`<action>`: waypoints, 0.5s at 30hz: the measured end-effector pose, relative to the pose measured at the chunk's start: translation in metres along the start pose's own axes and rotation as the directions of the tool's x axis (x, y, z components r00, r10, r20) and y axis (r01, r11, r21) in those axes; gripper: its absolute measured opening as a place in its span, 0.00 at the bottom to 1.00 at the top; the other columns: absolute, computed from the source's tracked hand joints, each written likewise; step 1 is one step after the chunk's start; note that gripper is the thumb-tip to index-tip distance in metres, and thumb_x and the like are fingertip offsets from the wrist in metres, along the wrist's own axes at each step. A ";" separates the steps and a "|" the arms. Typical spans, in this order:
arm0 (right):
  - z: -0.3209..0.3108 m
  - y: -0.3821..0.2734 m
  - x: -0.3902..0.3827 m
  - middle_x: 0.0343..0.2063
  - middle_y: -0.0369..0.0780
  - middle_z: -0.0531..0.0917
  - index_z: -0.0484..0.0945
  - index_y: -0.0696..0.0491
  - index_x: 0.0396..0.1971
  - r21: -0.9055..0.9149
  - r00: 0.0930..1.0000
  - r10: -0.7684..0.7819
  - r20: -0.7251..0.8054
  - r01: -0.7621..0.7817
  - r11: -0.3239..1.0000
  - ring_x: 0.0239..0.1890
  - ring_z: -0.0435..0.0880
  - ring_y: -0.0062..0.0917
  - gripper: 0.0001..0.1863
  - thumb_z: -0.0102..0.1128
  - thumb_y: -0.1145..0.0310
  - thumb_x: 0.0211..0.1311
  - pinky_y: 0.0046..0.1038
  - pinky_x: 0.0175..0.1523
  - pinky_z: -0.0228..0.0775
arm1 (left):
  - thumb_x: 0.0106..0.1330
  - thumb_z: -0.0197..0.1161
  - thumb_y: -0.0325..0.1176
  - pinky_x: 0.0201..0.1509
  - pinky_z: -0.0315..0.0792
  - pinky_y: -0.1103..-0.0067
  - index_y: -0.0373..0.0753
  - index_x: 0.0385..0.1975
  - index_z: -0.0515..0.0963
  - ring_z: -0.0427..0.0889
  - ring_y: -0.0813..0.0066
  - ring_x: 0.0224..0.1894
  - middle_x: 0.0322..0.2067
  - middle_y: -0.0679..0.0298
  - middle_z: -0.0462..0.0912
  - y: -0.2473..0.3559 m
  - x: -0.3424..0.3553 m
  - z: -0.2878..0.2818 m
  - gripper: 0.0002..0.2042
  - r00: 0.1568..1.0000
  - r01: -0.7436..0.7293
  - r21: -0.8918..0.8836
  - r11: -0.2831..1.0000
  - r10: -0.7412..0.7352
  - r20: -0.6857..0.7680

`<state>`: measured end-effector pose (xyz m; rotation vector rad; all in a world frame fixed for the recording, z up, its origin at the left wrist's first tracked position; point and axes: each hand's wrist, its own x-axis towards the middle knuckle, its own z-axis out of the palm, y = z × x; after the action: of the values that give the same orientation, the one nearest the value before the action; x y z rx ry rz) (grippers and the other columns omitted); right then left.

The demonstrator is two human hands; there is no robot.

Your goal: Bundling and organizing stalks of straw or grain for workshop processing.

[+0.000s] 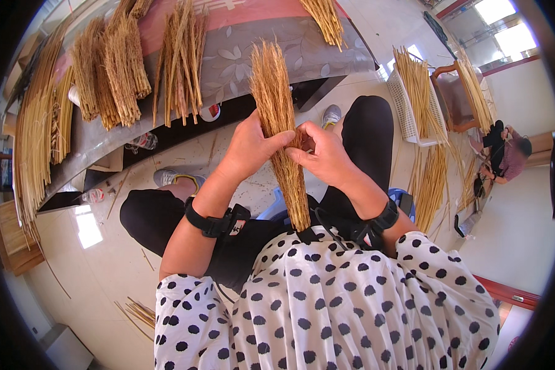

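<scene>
A thick bundle of dry, golden-brown broom straw stands in front of me, its lower end against my lap and its bushy end pointing away over the table edge. My left hand wraps around the bundle's middle from the left, thumb lying across the stalks. On the right side, my right hand is closed in a pinch against the stalks, thumb and fingertips together. Whatever is between those fingertips is too small to make out. Both wrists wear black straps.
Several straw bundles lie on the table with its patterned cover. Long stalks hang over its left end. To the right are a white basket of stalks, a wooden chair, loose stalks on the floor and another person.
</scene>
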<state>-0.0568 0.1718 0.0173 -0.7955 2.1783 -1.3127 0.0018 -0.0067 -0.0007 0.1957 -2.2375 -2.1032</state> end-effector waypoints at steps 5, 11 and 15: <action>-0.001 0.004 -0.001 0.28 0.42 0.81 0.71 0.61 0.41 0.070 1.000 0.029 0.012 -0.029 0.997 0.29 0.81 0.21 0.16 0.65 0.70 0.57 0.25 0.36 0.73 | 0.58 0.64 0.27 0.45 0.72 0.79 0.31 0.48 0.71 0.76 0.80 0.40 0.39 0.64 0.78 -0.006 0.002 -0.003 0.18 0.998 0.041 -0.181 0.983 -0.031 0.057; -0.004 0.006 -0.002 0.30 0.41 0.81 0.71 0.62 0.41 0.083 0.999 0.014 0.037 -0.017 0.996 0.30 0.80 0.20 0.16 0.63 0.70 0.58 0.24 0.37 0.73 | 0.59 0.59 0.26 0.44 0.73 0.78 0.32 0.49 0.71 0.78 0.78 0.41 0.40 0.64 0.79 0.000 0.001 -0.010 0.17 0.975 0.166 -0.343 0.924 -0.102 0.198; -0.007 0.005 -0.002 0.32 0.41 0.80 0.71 0.62 0.41 0.116 0.997 0.018 0.069 -0.025 0.993 0.31 0.79 0.19 0.15 0.62 0.71 0.59 0.24 0.38 0.73 | 0.60 0.57 0.26 0.45 0.74 0.78 0.33 0.50 0.71 0.79 0.76 0.43 0.43 0.62 0.79 -0.007 0.003 -0.016 0.17 0.952 0.215 -0.378 0.900 -0.107 0.287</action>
<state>-0.0610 0.1795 0.0163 -0.7576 2.0314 -1.3689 0.0010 -0.0231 -0.0067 0.0880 -1.8900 -2.7734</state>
